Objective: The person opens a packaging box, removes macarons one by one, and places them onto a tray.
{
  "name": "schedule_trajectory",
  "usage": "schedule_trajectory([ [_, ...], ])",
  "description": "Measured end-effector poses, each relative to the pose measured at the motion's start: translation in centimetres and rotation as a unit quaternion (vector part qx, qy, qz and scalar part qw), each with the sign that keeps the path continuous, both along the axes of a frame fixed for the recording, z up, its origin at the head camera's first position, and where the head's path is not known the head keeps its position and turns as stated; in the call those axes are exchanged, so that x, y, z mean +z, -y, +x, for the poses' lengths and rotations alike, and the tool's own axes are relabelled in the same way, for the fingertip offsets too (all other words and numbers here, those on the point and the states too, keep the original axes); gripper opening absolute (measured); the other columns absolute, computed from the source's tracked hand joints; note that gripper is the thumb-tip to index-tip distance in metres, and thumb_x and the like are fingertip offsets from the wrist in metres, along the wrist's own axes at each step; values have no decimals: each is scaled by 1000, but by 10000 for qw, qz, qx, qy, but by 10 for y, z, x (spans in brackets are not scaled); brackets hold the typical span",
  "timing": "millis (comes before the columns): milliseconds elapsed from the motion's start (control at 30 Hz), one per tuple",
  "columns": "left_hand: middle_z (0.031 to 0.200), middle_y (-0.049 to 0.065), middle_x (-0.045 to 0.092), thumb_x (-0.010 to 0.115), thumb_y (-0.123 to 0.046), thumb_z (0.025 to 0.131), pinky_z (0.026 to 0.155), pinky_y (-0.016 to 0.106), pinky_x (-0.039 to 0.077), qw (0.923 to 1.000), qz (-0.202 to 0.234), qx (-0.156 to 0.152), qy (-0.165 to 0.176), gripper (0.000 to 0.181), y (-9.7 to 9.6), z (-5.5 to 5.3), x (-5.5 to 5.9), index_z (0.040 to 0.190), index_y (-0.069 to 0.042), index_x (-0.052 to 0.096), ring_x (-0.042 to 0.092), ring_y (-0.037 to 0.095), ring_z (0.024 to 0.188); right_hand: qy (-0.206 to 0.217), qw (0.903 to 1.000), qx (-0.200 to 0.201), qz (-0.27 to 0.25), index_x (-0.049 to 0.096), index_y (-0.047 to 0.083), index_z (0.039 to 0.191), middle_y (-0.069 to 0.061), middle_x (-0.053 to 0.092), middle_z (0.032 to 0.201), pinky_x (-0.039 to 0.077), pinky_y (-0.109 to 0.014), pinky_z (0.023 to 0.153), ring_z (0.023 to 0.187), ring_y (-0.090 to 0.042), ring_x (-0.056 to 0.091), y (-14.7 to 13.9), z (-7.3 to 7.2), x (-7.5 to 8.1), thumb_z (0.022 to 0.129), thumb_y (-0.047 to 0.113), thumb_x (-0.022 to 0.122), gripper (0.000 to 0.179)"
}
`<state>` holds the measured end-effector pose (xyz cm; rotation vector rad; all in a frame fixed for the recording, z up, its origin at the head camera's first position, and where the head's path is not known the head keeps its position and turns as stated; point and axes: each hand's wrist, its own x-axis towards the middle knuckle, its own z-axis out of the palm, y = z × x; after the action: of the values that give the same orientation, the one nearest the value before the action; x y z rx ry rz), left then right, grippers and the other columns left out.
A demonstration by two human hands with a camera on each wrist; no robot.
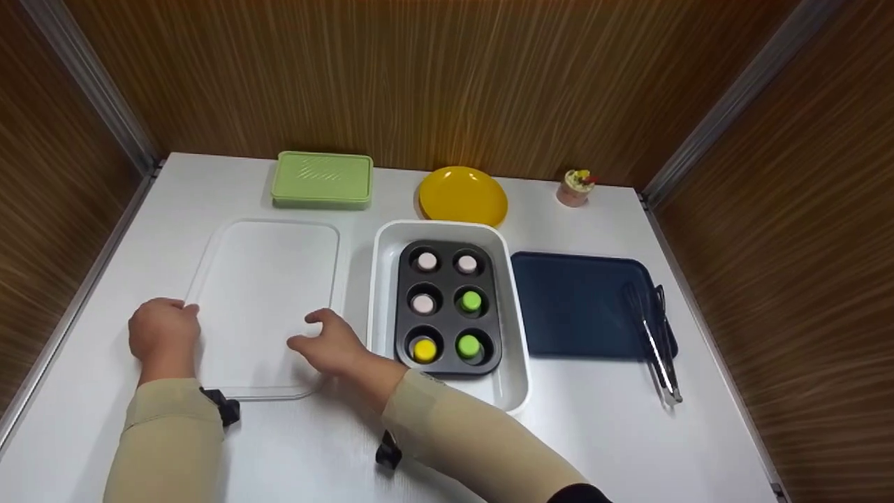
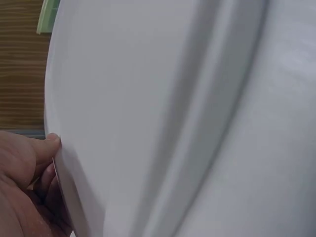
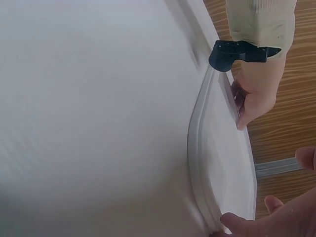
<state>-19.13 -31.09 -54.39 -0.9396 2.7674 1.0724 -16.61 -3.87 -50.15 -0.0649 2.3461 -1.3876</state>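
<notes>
A white rectangular lid (image 1: 269, 279) with a raised rim lies at the left of the table. My left hand (image 1: 166, 332) grips its left edge; in the left wrist view the thumb (image 2: 53, 138) is on top and curled fingers are at the underside. My right hand (image 1: 334, 346) reaches over the lid's right edge, thumb and forefinger spread apart, with fingertips right at the rim in the right wrist view. Beside it stands a white tub (image 1: 519, 384) with a dark muffin tin (image 1: 447, 328) inside, its cups holding small pink, green and yellow pieces.
Behind these are a green lidded box (image 1: 323, 178), a yellow plate (image 1: 463, 195) and a small dessert cup (image 1: 575, 188). To the right, a whisk (image 1: 653, 335) and tongs (image 1: 667, 349) lie across a dark blue tray (image 1: 573, 304). Wood-grain panels (image 1: 447, 77) enclose the table.
</notes>
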Motion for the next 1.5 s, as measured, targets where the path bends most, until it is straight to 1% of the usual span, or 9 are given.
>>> schedule_trajectory([
  [200,140,40,53,56,-24,105,103,63,43,10000,40,17,-33,50,-4,2,6,138,14,59,48,57,132,-376,9983,360,269,61,10,145,-13,58,150,40,-31,115,146,-26,46,-5,10,8,94,28,73,56],
  [367,147,39,43,56,-31,107,111,63,38,9984,340,26,-447,65,-26,-3,34,154,12,44,42,54,137,-1178,9858,1149,344,52,10,153,-19,38,165,29,-36,124,159,-34,20,-24,18,33,97,31,71,63],
  [467,146,33,48,59,-34,107,107,59,43,9935,497,-535,-878,66,-52,-2,59,156,7,44,48,50,135,-1722,9725,1484,511,46,11,158,-26,20,171,28,-41,125,160,-36,17,-42,19,51,99,32,71,68],
  [567,142,30,55,65,-32,106,101,55,48,9808,732,-1269,-1285,64,-84,0,79,155,4,48,55,46,129,-2264,9594,1552,656,42,10,160,-27,13,172,27,-48,125,160,-39,15,-61,18,62,99,32,71,71],
  [700,133,27,62,72,-27,102,91,46,50,9598,974,-2058,-1644,62,-120,4,90,153,2,51,61,38,115,-2802,9481,1347,672,41,7,159,-28,16,172,29,-54,124,159,-41,19,-87,16,69,98,29,73,72],
  [967,138,28,59,78,-24,98,93,51,54,9169,1574,-3471,-1189,77,-162,17,77,162,-5,40,62,42,116,-3489,9341,655,386,44,1,155,-32,19,169,28,-64,121,156,-49,21,-144,18,65,94,22,77,73],
  [1167,143,27,56,84,-25,93,94,52,54,8878,2030,-4033,-888,88,-177,30,60,165,-9,37,62,43,118,-3862,9216,-17,395,44,0,153,-32,18,169,27,-68,119,154,-51,23,-203,19,67,93,19,78,72],
  [1367,140,22,58,89,-15,87,90,43,54,8720,2461,-4167,-737,92,-182,38,46,164,-9,40,62,34,114,-3902,9137,-801,804,45,-3,152,-34,20,168,25,-69,120,154,-52,21,-271,10,78,91,13,78,72],
  [1500,140,21,58,91,-11,83,89,41,55,8749,2592,-4037,-658,97,-188,39,41,165,-9,39,61,33,112,-3851,9070,-1297,1105,45,-2,153,-32,21,168,24,-69,120,155,-50,19,-311,8,82,92,13,78,71],
])
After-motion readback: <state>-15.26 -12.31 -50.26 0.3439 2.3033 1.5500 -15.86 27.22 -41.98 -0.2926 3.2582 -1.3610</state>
